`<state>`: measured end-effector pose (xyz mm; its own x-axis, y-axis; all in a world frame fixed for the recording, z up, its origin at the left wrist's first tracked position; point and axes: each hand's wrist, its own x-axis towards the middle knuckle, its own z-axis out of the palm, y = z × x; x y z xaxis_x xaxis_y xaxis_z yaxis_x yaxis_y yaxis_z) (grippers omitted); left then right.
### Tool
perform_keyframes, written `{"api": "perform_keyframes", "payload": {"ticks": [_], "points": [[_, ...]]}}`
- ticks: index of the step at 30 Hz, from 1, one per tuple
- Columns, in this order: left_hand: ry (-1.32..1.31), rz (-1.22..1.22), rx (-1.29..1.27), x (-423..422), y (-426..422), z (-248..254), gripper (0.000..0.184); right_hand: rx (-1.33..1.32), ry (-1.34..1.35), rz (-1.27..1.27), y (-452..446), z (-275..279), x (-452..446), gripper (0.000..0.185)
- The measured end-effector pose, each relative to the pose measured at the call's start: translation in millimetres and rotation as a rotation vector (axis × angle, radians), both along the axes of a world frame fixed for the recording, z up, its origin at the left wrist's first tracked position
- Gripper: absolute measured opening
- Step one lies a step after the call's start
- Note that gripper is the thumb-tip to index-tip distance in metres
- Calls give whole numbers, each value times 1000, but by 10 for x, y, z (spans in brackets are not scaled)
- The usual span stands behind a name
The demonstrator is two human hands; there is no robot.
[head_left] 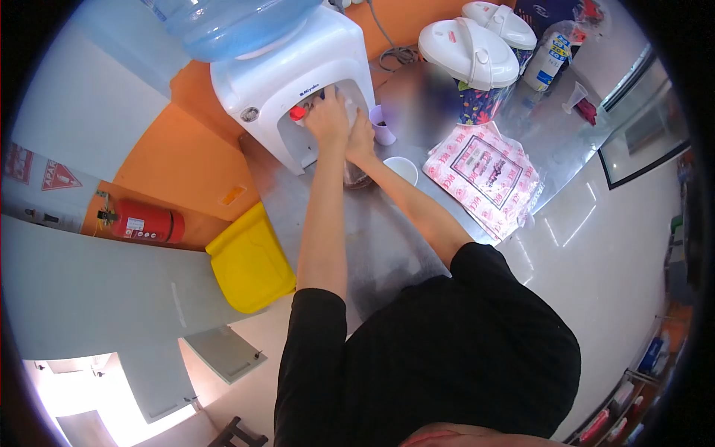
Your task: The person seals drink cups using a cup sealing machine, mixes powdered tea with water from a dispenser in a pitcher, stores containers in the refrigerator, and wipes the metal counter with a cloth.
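Head view: right hand (361, 140) gripped a clear vessel (357, 177), probably slick, best held round its side; left hand (328, 118), at the dispenser (337, 48), open or closed, couldn't be told

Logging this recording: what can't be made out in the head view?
In the head view:
Whatever the left hand touches inside the white plastic water dispenser: covered by that hand.
Clear, rounded container: mostly hidden by the right hand and left forearm.
Translucent blue water bottle: top cut off by the upper edge.
Pale purple cup: dark contents too small to identify.
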<state>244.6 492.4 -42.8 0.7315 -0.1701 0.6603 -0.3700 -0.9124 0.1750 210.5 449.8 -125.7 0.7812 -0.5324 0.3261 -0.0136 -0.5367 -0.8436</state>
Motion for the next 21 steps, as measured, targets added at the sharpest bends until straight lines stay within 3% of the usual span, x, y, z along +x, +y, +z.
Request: {"api": "perform_keyframes", "payload": {"ticks": [4, 7, 9, 11, 15, 21], "points": [[-12, -35, 54, 49, 39, -94, 39, -16, 1, -41, 41, 85, -67, 65], [12, -67, 24, -182, 36, 112, 56, -107, -43, 145, -68, 89, -100, 92], [100, -55, 44, -185, 29, 118, 71, -392, -103, -107, -20, -298, 127, 92], [99, -39, 156, 193, 47, -324, 75, -309, -87, -44, -35, -382, 167, 92], [64, -45, 79, -138, 2, 16, 74, -121, -71, 1, -9, 87, -108, 92], [71, -42, 62, -173, -32, 53, 69, 60, 117, -27, 8, 112, -114, 93]]}}
